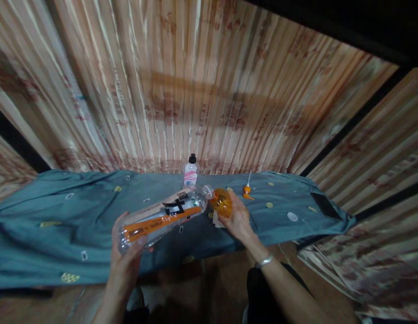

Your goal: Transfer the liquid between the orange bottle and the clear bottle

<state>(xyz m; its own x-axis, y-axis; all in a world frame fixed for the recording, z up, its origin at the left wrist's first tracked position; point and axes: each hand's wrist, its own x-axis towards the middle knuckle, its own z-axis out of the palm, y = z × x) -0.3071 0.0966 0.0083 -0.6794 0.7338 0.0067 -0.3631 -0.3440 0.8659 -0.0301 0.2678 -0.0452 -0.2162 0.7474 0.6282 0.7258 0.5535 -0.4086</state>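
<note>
My left hand (128,245) is wrapped round the base of a large clear plastic bottle (155,222) with an orange and white label. This bottle is tilted, its neck pointing up and to the right. My right hand (238,216) grips an amber see-through bottle (222,202), tipped so that its mouth end meets the clear bottle's neck. Whether the two mouths touch, and whether liquid passes between them, I cannot tell. To the right, an orange pump top (247,191) with a pale tube lies on the cloth.
A small clear bottle (191,173) with a black cap and pink label stands behind the clear bottle. The blue-green cloth (94,211) covers the table. A dark flat phone-like object (325,205) and a white round spot (292,217) are at the right. Curtains (195,90) hang behind.
</note>
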